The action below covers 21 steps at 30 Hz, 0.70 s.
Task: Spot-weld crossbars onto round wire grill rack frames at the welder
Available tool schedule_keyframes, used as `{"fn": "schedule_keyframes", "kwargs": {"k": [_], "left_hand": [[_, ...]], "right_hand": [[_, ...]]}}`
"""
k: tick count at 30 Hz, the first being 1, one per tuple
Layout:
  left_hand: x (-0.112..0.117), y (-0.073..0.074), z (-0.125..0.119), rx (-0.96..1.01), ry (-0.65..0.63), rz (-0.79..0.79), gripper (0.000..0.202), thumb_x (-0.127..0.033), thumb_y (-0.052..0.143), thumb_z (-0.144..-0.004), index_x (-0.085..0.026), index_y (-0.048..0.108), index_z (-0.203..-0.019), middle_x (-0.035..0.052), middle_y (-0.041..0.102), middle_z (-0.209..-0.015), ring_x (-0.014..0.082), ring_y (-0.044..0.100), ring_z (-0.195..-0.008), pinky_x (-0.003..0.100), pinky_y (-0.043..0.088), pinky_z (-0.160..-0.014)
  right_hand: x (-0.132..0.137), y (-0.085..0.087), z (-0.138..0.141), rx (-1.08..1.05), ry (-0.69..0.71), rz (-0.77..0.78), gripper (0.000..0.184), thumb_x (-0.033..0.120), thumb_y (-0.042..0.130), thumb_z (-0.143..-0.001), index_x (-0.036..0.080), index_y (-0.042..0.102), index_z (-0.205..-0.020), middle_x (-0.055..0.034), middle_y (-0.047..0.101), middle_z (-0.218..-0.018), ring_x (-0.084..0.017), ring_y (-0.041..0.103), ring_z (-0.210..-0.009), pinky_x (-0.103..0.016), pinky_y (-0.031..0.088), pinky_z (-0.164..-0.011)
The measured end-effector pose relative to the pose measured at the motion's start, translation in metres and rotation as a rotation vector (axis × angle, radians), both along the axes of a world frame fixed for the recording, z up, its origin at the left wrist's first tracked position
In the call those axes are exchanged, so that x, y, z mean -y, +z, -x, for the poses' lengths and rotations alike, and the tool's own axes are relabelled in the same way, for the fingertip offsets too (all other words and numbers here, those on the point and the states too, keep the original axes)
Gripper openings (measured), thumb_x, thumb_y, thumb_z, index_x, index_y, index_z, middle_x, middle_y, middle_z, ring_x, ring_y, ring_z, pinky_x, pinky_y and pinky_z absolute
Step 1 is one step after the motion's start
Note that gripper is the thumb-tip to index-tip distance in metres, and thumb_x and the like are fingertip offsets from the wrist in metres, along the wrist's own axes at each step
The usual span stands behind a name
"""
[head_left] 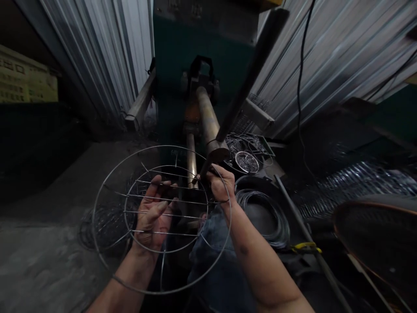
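A round wire rack [111, 274] with two rings and several straight cross wires is tilted in front of me. My left hand [155, 219] is behind its cross wires, palm up, fingers half curled and apart. At the rack's right side, my right hand [223, 184] is closed on the wire, its fingertips partly hidden. Beside those fingertips a dark slanted rod [206, 167] comes down from a thick metal cylinder [208, 115]. A thinner brass-coloured post [192, 158] stands just left, its end near the inner ring.
A green machine body [172, 48] rises ahead. To the right are a bowl of small metal pieces [246, 161], a wire coil [280, 226], a long bar [299, 221] and a dark round-rimmed object [374, 239]. Blurred wirework [104, 226] lies on the floor at left.
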<state>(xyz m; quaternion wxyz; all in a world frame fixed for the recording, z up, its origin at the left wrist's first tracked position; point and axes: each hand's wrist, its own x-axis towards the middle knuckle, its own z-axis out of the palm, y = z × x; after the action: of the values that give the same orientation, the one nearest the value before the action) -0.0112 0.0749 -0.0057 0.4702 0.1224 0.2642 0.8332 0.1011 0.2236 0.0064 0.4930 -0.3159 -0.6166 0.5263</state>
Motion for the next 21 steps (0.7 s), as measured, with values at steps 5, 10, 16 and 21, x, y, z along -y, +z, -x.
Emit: {"fn": "schedule_keyframes", "kwargs": {"k": [5, 10, 16, 21], "left_hand": [[0.0, 0.0, -0.004, 0.041, 0.027, 0.011, 0.056, -0.009, 0.075, -0.065, -0.025, 0.063, -0.117, 0.0039, 0.061, -0.119, 0.0217, 0.058, -0.11, 0.028, 0.055, -0.083], [0.0, 0.001, -0.01, 0.062, 0.035, 0.012, 0.056, -0.008, 0.074, -0.066, -0.026, 0.062, -0.117, 0.0032, 0.059, -0.122, 0.0203, 0.059, -0.109, 0.028, 0.054, -0.082], [0.0, 0.007, -0.014, 0.085, 0.056, 0.05, 0.058, -0.006, 0.077, -0.059, -0.026, 0.064, -0.112, 0.0034, 0.061, -0.116, 0.0208, 0.06, -0.103, 0.029, 0.055, -0.08], [0.003, 0.002, -0.01, 0.039, 0.022, 0.025, 0.063, -0.007, 0.078, -0.056, -0.027, 0.063, -0.114, 0.0038, 0.059, -0.119, 0.0214, 0.06, -0.102, 0.028, 0.055, -0.077]], "right_hand": [[-0.007, 0.002, 0.003, 0.018, 0.03, 0.032, 0.011, 0.031, 0.066, -0.066, 0.02, 0.068, -0.064, 0.0015, 0.06, -0.064, -0.015, 0.054, -0.061, -0.026, 0.045, -0.058], [-0.011, 0.005, 0.003, 0.065, 0.021, 0.015, 0.017, 0.036, 0.07, -0.063, 0.019, 0.067, -0.059, 0.0021, 0.057, -0.057, -0.014, 0.051, -0.054, -0.025, 0.041, -0.052], [-0.019, 0.002, 0.004, 0.086, 0.047, 0.065, 0.019, 0.036, 0.073, -0.06, 0.018, 0.068, -0.061, 0.0025, 0.058, -0.058, -0.013, 0.051, -0.054, -0.025, 0.042, -0.053], [-0.024, 0.0, -0.005, 0.122, 0.126, 0.114, 0.017, 0.031, 0.076, -0.059, 0.018, 0.072, -0.07, 0.0007, 0.063, -0.065, -0.015, 0.057, -0.061, -0.025, 0.046, -0.058]]}}
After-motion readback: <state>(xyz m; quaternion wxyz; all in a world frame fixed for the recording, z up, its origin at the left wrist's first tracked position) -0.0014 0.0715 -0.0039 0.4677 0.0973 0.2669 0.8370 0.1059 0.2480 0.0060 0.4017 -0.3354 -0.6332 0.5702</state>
